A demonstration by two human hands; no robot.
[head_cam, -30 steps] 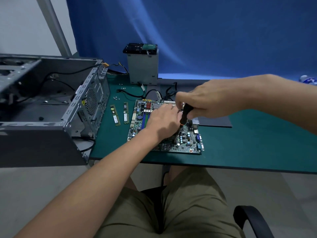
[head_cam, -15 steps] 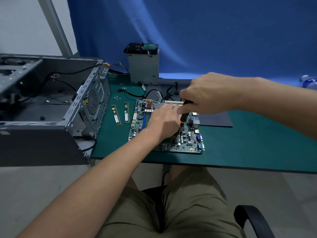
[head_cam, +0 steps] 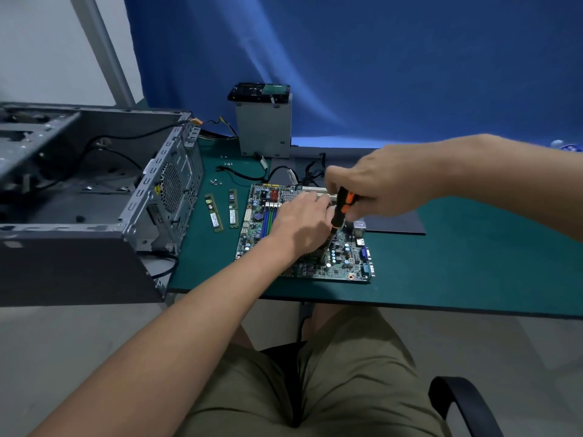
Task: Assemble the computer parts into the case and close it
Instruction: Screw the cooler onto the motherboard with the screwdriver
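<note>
Right hand (head_cam: 378, 181): fingers were wrapped round the screwdriver (head_cam: 342, 209), tip down on the motherboard (head_cam: 347, 263). Left hand (head_cam: 299, 222) lay on the board's middle; any hold there could not be told. Motherboard lay on the mat (head_cam: 473, 263), beside the open case (head_cam: 94, 197). Step judged: fastening a board-mounted part. Next called for a squarely seated tip.

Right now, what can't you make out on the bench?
Head view only.
Screwdriver in right hand: tip hidden behind the left hand.
Motherboard centre: under that hand, so what it touches is unclear.
Computer case front: cut by the left edge.
Loose screws: too small to count.
</note>
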